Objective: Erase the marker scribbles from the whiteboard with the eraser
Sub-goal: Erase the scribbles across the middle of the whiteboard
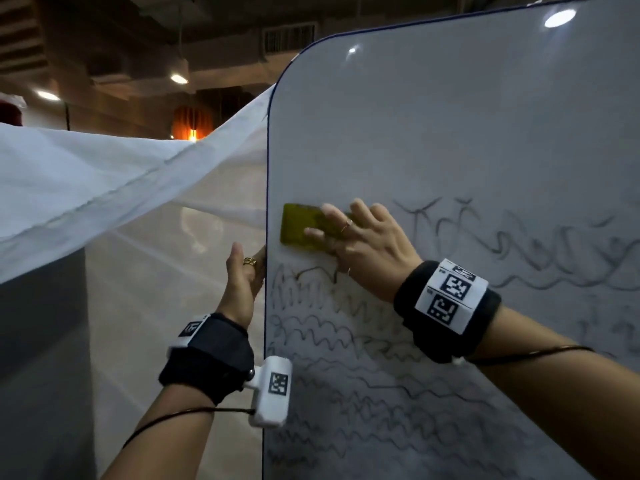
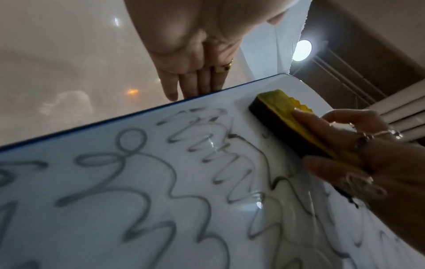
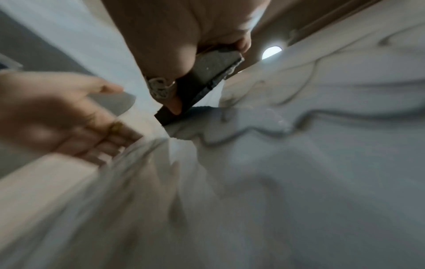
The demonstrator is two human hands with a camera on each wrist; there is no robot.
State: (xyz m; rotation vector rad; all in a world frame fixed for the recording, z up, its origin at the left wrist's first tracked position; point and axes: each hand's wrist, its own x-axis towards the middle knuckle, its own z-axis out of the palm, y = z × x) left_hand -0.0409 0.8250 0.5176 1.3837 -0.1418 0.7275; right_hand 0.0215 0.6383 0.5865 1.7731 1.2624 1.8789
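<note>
Head view showed the whiteboard (image 1: 450, 140) standing upright with its dark-trimmed left edge running down the middle of the picture and a rounded corner at about 12 o'clock. The right hand (image 1: 367, 244) grasped the yellow eraser (image 1: 301, 226), fingers spread over its back and thumb curled under its lower side, pressing it flat to the board just inside that left edge. From the eraser toward 12 and 1 o'clock the surface was bare white up to the top rim, wide room with nothing on it. Toward 6 o'clock the marker scribbles (image 1: 346, 368) filled the board in wavy rows, the nearest line touching the eraser's lower side; more loops ran off toward 3 o'clock. The left hand (image 1: 242, 282) lay against the board's left edge at about 8 o'clock from the eraser, fingers straight and released around nothing, their tips reaching behind the rim. A white sheet (image 1: 104, 174) hung beyond that edge toward 9 o'clock, meeting the board near its upper corner. Left wrist view showed the eraser's dark felt side against the board.
</note>
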